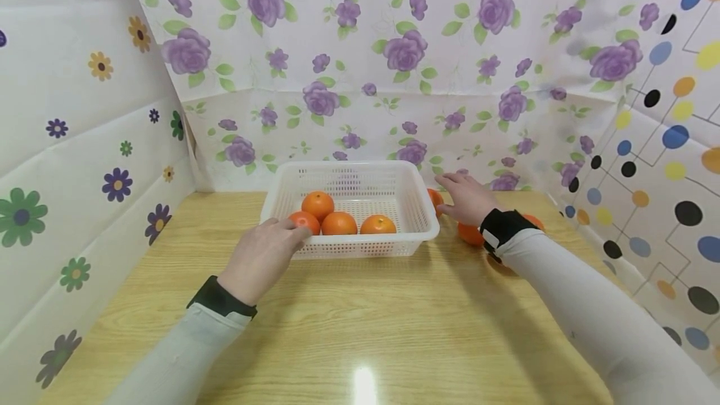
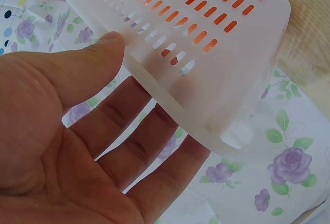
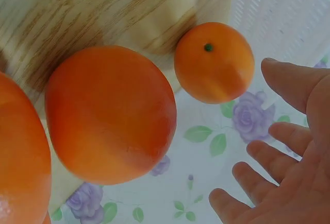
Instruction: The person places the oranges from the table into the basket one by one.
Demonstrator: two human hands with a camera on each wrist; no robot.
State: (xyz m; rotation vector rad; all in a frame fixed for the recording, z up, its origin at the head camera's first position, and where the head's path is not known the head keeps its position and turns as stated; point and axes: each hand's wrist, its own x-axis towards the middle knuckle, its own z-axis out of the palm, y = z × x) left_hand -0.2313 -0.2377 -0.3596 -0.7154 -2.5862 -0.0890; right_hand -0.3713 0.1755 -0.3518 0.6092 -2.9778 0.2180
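Note:
A white plastic basket [image 1: 349,247] with slotted walls stands on the table, several oranges [image 1: 340,224] grouped toward its front. My left hand [image 1: 260,261] grips its front left rim; in the left wrist view the thumb lies on one side of the rim [image 2: 170,103] and the fingers on the other. Just right of the basket, my right hand [image 1: 468,199] is spread, fingers extended and palm bare, beside a small orange [image 3: 214,62] with a green stem spot. That orange is partly hidden behind the basket and hand in the head view. A larger orange [image 3: 111,116] sits close by.
More oranges [image 1: 471,234] lie under and beyond the right wrist, partly hidden by it. The wooden table [image 1: 360,311] meets a flowered cloth backdrop [image 1: 349,80] behind the basket. Patterned sheets hang along the left [image 1: 84,161] and right [image 1: 664,161] sides.

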